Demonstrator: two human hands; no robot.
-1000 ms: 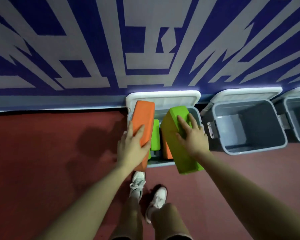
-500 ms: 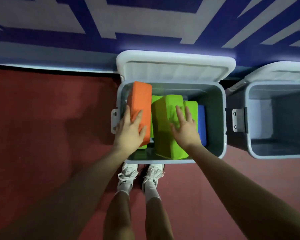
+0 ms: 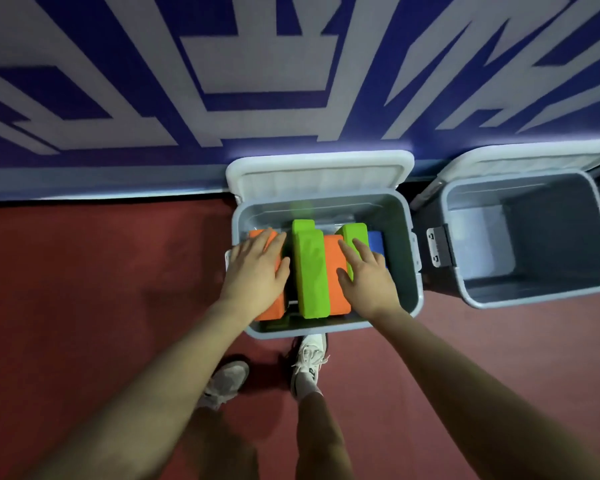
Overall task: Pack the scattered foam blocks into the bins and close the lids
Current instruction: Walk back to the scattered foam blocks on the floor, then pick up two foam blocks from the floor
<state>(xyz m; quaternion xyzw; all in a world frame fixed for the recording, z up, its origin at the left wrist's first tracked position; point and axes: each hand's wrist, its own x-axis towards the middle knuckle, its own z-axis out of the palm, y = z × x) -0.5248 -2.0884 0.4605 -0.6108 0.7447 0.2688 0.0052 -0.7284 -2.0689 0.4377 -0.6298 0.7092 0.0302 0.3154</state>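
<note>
foam blocks [image 3: 309, 268] now stand on edge inside the grey bin [image 3: 409, 299], pushed down since a second ago. left hand [image 3: 257, 275] presses flat on the orange block [image 3: 271, 306] at nine o'clock; right hand [image 3: 368, 278], fingers straight, presses the blocks at three. white lid [image 3: 319, 174] is not yet closed.

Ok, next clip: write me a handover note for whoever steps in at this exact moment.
Left hand: flat on the left orange block, fingers straight.
Right hand: fingers straight, resting on blocks in the middle.
Near bin: blocks standing inside, lid up.
Right bin: no blocks visible, lid open.
Left: settle blocks, fetch any others, close lids.
</note>
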